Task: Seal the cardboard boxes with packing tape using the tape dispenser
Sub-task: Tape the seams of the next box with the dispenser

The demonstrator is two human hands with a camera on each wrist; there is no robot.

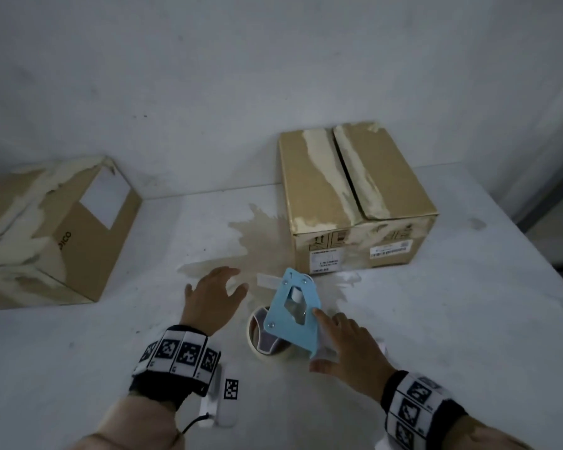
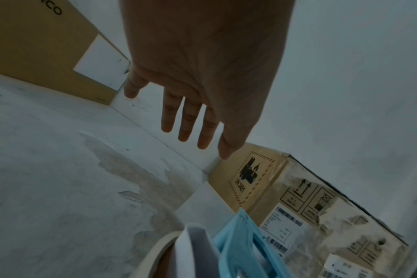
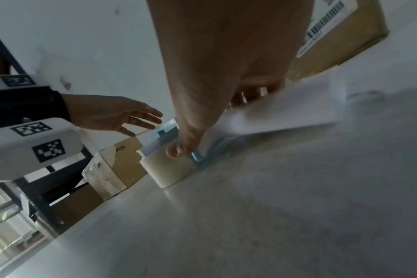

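Resting on white table [image 1: 468,319], blue tape dispenser [image 1: 294,311] points toward closed, untaped cardboard box [image 1: 355,196]; right hand [image 1: 348,345] touches it, fingers straight; left hand [image 1: 213,297] hovers, fingers spread.

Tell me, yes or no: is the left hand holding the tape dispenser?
No. The left hand hovers with fingers spread, apart from the blue tape dispenser, which only the right hand touches.

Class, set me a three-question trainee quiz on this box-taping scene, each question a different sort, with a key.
1. True or false: the left hand grips the tape dispenser.
2. Which hand touches the dispenser? A left B right C both
3. Fill in: the seam of the box behind the dispenser is ____ (taped/untaped).

Key: 1 false, it hovers open. 2 B, the right hand. 3 untaped.
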